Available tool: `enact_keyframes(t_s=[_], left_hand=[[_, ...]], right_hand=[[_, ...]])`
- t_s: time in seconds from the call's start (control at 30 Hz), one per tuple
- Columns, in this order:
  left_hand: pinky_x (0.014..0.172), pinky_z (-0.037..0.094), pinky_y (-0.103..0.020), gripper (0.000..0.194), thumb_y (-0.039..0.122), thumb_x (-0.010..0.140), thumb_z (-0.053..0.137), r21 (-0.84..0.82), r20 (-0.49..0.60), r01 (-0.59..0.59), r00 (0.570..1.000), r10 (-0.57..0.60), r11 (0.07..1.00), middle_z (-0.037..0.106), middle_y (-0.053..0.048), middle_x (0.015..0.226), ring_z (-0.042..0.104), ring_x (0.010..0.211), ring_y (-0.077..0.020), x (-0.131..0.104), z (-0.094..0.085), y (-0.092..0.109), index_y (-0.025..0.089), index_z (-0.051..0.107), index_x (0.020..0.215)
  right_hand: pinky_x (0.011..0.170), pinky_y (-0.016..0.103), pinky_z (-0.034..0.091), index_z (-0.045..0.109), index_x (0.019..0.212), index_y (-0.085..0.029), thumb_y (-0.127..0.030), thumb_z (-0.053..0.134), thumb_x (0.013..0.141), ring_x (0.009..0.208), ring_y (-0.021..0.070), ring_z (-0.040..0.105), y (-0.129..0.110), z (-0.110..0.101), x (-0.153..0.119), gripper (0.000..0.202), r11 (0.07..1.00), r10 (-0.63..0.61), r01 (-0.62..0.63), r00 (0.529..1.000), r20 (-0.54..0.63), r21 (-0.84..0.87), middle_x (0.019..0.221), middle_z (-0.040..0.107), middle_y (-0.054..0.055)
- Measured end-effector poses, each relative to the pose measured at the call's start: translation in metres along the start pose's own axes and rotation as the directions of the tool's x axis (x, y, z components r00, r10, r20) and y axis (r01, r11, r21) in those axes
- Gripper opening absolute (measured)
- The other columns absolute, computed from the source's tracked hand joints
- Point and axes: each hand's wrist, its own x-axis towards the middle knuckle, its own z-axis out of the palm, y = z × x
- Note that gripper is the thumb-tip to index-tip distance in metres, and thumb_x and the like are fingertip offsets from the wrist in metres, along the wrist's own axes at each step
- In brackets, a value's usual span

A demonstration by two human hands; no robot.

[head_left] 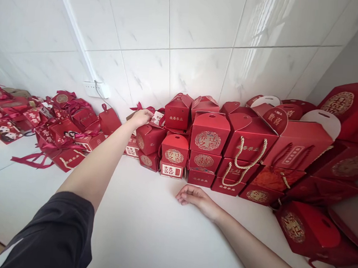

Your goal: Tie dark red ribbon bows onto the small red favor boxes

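My left hand point(141, 118) reaches to the back row of stacked boxes, its fingers closed at the top of a small red gift box point(158, 118) with a crimson ribbon and a white printed label. Part of that box is hidden by my hand and by the boxes in front. Just below my fingers stands a dark red box point(150, 140) with a gold emblem. My right hand point(194, 197) hovers low over or rests on the white tabletop point(147, 226), fingers loosely curled in with nothing in them. Nearest to it is a white-and-red box point(171, 170) at the bottom of a stack.
Red boxes with rope handles point(249, 143) stand stacked to the right. A larger box lies tilted point(307, 231) at the right edge. Ribboned boxes point(70, 129) are heaped at left, a loose ribbon point(32, 159) trailing. A power strip point(95, 89) is on the tiled wall.
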Motion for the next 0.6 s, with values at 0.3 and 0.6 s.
enact_keyframes(t_s=[0.3,0.6], left_hand=[[0.093,0.049,-0.029,0.018,0.026,0.063,0.075,-0.061,0.228,0.006,0.974,0.008,0.998,0.077,-0.006,0.096,0.067,0.097,-0.0234,0.019,-0.008,0.010,0.020,0.078,0.079],[0.088,0.054,-0.040,0.031,0.034,0.090,0.060,-0.004,0.261,-0.036,0.965,0.036,0.999,0.062,-0.008,0.118,0.062,0.102,-0.0230,0.013,0.006,0.039,0.015,0.062,0.114]], right_hand=[[0.082,0.034,0.047,0.065,0.089,-0.014,-0.044,0.074,0.077,0.085,0.0161,0.062,-0.002,-0.001,0.004,0.033,0.999,0.006,-0.007,1.000,0.009,0.038,0.095,0.069,0.008],[0.082,0.034,0.047,0.065,0.088,-0.015,-0.044,0.075,0.076,0.084,0.0158,0.062,-0.005,0.000,0.004,0.034,0.999,0.012,-0.012,1.000,0.007,0.036,0.095,0.069,0.008]])
